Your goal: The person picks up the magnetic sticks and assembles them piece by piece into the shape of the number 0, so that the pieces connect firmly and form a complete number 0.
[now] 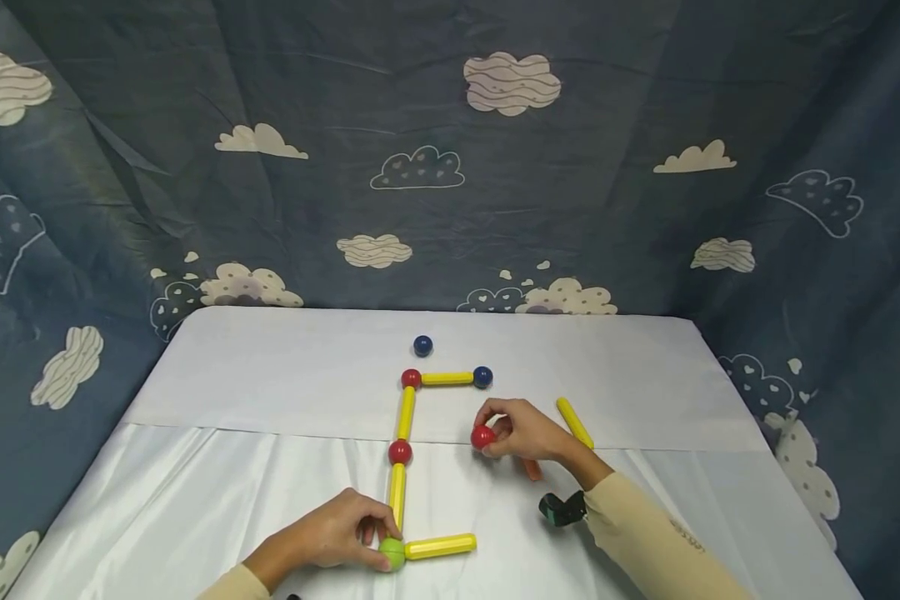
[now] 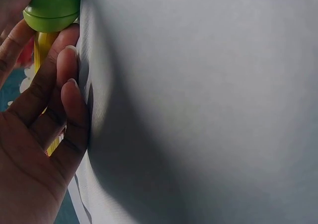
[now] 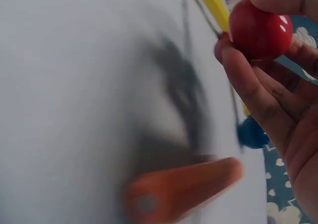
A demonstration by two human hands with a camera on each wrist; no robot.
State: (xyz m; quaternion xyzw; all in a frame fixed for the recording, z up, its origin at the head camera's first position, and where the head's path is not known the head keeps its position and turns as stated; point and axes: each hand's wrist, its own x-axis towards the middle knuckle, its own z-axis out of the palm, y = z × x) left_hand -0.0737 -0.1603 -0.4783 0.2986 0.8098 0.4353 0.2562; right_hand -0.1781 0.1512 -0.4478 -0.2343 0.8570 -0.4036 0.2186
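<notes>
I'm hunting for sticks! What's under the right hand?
An orange stick peeks out below the right hand in the head view; the hand covers its other end there.

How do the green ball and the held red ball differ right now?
The green ball touches a yellow rod; the held red ball touches no rod. The green ball is in the left grip, nearer the head camera; the held red ball is in the right grip, farther away. Both are round.

Forward-left of the green ball (image 1: 392, 553) I could cross the bench (image 1: 270, 467); yellow rods (image 1: 441, 546) block me directly beyond and right of it
</notes>
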